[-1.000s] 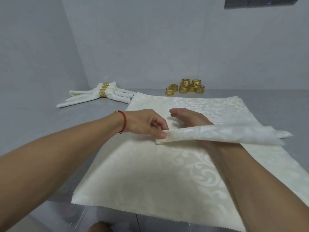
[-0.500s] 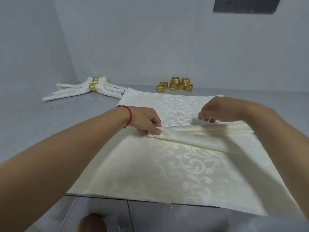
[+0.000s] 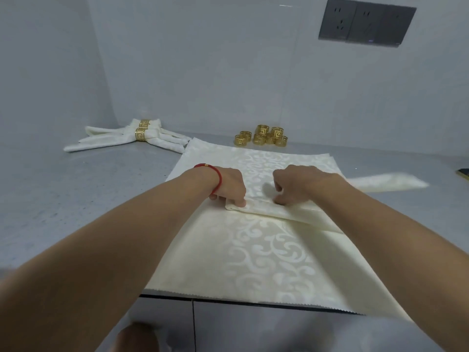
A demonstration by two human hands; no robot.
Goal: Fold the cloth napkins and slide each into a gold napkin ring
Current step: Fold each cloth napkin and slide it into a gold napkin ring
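A cream patterned napkin point(image 3: 266, 260) lies spread on the grey counter, on top of a stack of the same cloth. A long folded strip of napkin point(image 3: 279, 212) lies across its middle, its far end sticking out to the right. My left hand point(image 3: 228, 185), with a red string at the wrist, pinches the strip's left end. My right hand point(image 3: 297, 184) has curled fingers pressing down on the strip just to the right. Several gold napkin rings point(image 3: 262, 137) stand in a cluster at the back by the wall.
Folded napkins in gold rings point(image 3: 132, 135) lie at the back left. A dark socket panel point(image 3: 365, 22) is on the wall. The counter's front edge point(image 3: 228, 301) runs under the napkin's near hem. A dark object point(image 3: 463, 172) shows at the right edge.
My right hand has moved left along the strip, from its right part to beside my left hand. The strip now lies flatter on the napkin. The camera tilted up.
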